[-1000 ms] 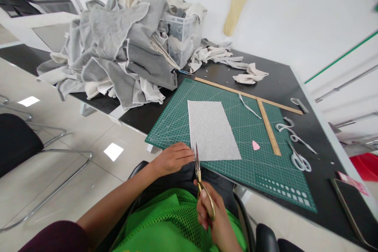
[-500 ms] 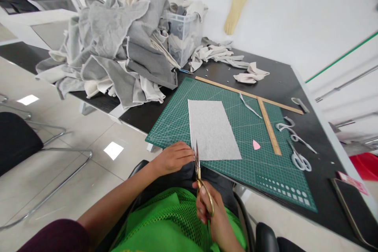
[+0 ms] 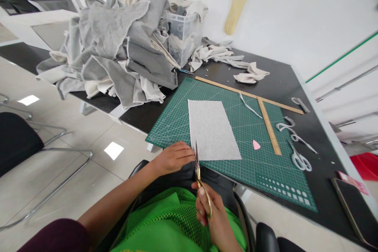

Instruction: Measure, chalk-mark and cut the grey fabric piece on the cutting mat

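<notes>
Right hand (image 3: 210, 205) has a firm hold on the gold-handled scissors (image 3: 198, 172), fingers in and around the handles. Blades point away from the person; visible blade lies over the near-left corner of the gray cloth (image 3: 214, 130). Can't tell whether the other blade is under it.

Left hand (image 3: 174, 159): palm down, fingers bunched, tips at that same corner, just left of the blades. Can't tell if it's pinching the cloth or only pressing.

Cloth lies flat on the green cutting mat (image 3: 168, 126), near edge by the mat's front edge. Right of it on the mat: pink triangular piece (image 3: 256, 145), then the T-shaped wooden ruler (image 3: 269, 126). White-handled scissors (image 3: 301, 162) straddle the mat's right edge. Fabric pile (image 3: 112, 27) sits back left, against the clear bin (image 3: 180, 35).
</notes>
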`<state>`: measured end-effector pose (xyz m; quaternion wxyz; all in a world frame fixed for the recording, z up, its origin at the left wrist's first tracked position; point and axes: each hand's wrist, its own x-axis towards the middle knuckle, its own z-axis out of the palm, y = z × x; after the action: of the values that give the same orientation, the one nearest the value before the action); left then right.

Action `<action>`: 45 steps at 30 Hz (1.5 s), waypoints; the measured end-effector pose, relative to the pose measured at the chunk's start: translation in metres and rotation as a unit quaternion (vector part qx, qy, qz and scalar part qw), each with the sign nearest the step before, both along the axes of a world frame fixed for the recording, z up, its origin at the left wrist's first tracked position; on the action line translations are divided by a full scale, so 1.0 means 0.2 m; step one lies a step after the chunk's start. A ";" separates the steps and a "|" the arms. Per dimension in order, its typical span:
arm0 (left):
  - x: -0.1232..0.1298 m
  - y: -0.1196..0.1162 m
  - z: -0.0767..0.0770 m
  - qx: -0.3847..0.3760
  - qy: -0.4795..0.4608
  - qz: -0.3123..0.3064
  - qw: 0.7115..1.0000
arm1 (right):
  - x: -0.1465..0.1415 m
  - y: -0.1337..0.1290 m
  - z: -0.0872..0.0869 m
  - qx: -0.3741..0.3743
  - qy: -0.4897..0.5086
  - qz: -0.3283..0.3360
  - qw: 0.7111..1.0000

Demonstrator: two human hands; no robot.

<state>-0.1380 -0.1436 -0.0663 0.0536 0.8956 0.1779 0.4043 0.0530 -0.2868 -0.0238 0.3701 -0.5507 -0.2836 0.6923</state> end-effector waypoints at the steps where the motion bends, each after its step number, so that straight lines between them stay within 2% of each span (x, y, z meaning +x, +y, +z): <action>1: 0.00 0.00 0.00 -0.002 0.000 0.000 1.000 | 0.00 0.00 0.00 -0.001 -0.001 0.001 1.000; 12: 0.00 0.00 0.00 -0.008 0.004 -0.001 1.000 | 0.00 -0.01 0.02 0.006 -0.031 0.033 0.999; 19: 0.00 0.00 0.00 -0.004 0.004 0.006 1.000 | 0.00 -0.01 0.04 0.003 -0.029 0.030 0.999; 25: 0.00 0.00 0.00 -0.010 -0.013 0.004 1.000 | 0.02 -0.02 -0.02 -0.003 0.026 0.015 1.000; 29: 0.01 0.00 -0.02 -0.012 -0.027 0.002 1.000 | 0.03 0.00 -0.05 0.005 0.047 0.003 0.999; 38: 0.01 0.00 -0.01 -0.026 -0.047 -0.010 0.999 | -0.01 0.11 0.03 0.033 0.009 0.008 0.999; 45: 0.01 0.01 -0.02 -0.021 -0.044 -0.001 0.999 | 0.00 0.09 -0.01 0.045 0.001 0.036 0.998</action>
<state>-0.1370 -0.1426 -0.0704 0.0800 0.8759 0.1829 0.4392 0.0525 -0.2679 -0.0266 0.3699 -0.5216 -0.3340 0.6925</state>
